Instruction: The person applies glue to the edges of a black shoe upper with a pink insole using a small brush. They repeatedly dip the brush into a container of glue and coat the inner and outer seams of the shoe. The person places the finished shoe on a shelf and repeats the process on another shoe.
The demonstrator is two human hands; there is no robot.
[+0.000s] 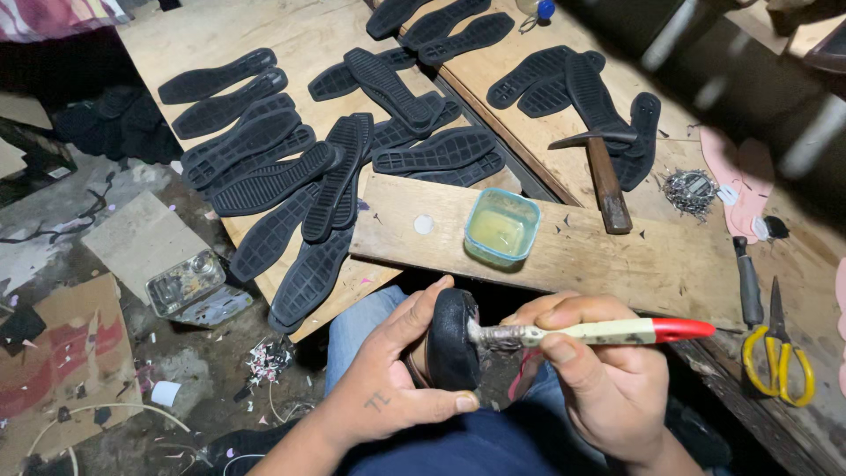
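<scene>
Left hand (388,379) grips black shoe (451,339); brush (582,333) bristles touching it

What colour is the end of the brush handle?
Red, on the cream-handled glue brush in the right hand; the head view shows it.

The scene is dim overall, lit by a warm light that falls from above and ahead onto the wooden boards (564,256), which are the brightest surfaces. The floor (79,264) at left lies in a cooler, greyer half-light, and the top left and right edges sink into near black. The black rubber soles (264,167) catch soft highlights along their tread ridges, and the small tub (500,227) shows a mild sheen. A blurred, streaked object (749,79) crosses the upper right corner, too smeared to make out. Both hands and the brush (599,332) are sharp, with a deep shadow beneath them. Straight edges bow slightly toward the frame's borders.
</scene>
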